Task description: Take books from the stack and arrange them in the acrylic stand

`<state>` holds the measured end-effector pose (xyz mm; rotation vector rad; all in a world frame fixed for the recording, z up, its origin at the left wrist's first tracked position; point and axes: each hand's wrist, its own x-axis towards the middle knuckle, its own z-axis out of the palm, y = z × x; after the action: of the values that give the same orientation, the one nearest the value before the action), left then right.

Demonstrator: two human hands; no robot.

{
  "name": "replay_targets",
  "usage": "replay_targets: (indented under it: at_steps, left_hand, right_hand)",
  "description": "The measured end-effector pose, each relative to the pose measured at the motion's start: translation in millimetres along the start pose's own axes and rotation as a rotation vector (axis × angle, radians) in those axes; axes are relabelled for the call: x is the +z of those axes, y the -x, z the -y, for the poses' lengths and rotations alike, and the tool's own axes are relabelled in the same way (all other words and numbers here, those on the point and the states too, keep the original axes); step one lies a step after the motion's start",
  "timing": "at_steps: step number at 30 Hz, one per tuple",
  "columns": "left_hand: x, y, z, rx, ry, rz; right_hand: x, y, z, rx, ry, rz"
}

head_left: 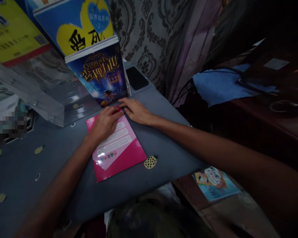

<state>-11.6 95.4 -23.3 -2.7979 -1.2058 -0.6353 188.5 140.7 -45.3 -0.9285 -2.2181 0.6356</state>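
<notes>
A thin pink book (pixel 121 158) lies flat on the table with printed text boxes on its upward side. My left hand (pixel 104 123) rests on its upper part, fingers stretched toward the far right corner. At that corner is my right hand (pixel 137 110), its fingers extended and its fingertips near the bottom of an upright dark blue book (pixel 101 74). The fingers of both hands come close together, and no object shows gripped in either. Behind the dark blue book stands a blue and yellow book (pixel 72 28) in a clear acrylic stand (pixel 49 112).
A black phone (pixel 137 78) lies beside the stand. The grey tablecloth (pixel 72 195) has a pineapple print. A yellow book (pixel 15 36) stands at the upper left. Below the table's right edge lies a light blue booklet (pixel 216 185). A blue cloth (pixel 218 86) hangs at right.
</notes>
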Motion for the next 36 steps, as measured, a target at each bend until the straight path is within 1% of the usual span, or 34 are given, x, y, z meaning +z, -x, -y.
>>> replay_targets:
  at_steps: [4,7,9,13,17,20,23,25,27,30,36]
  left_hand:
    - [-7.5,12,-20,0.051,0.082,0.043]
    - [-12.4,22,-36,0.116,0.149,0.06]
    - [-14.1,26,-42,0.149,0.153,0.064]
    - [-14.8,28,-46,0.148,0.091,0.087]
    - [-18.2,30,-50,0.144,0.165,0.127]
    - [-24.4,36,-57,0.173,0.21,0.196]
    - [-29.7,41,-65,0.161,0.183,0.277]
    - [-31.1,42,-69,0.159,0.164,0.3]
    - [-31.1,43,-71,0.18,0.163,0.291]
    - [-30.8,43,-76,0.247,0.197,0.244]
    - [-36.9,42,-90,0.319,0.24,0.239]
  right_hand:
    - [0,2,3,-0.001,0.029,0.007]
    - [0,3,6,-0.005,0.067,0.012]
    - [0,3,7,-0.015,0.1,0.018]
    - [1,4,7,-0.039,0.168,0.03]
    - [3,5,5,-0.065,0.221,0.055]
    - [3,6,2,-0.085,0.234,0.076]
    - [3,6,0,-0.085,0.236,0.106]
    - [4,6,0,-0.09,0.236,0.114]
    - [3,7,1,-0.104,0.238,0.108]
    - [1,7,7,-0.106,0.265,0.112]
    - [-9,7,28,-0.035,0.364,0.179]
